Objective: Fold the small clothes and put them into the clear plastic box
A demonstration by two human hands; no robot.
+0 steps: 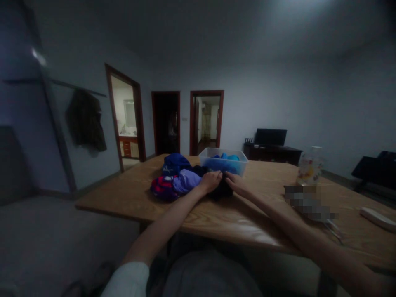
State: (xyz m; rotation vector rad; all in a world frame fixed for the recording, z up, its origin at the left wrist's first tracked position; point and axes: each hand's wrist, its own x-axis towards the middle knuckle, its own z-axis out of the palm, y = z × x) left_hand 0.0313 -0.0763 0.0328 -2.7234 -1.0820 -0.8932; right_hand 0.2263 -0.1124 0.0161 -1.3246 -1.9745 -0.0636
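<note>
My left hand (210, 182) has its fingers closed on a black piece of cloth (220, 192) lying on the wooden table. From the other side my right hand (235, 182) grips the same cloth, close to the left one. What kind of garment it is cannot be made out. Left of it lies a heap: a light purple cloth (187, 181), a dark blue one with a white print (176, 164), and a red and purple one (163, 187). Just behind my hands stands a clear plastic bin (204, 158) with bright blue cloth (230, 158) inside.
To the right on the table (266, 175) stand a clear jar with a coloured pattern (309, 167), a blurred-out object (306, 204) and a long white item (377, 218). A television (271, 136) sits on a dark cabinet (275, 153) by the far wall.
</note>
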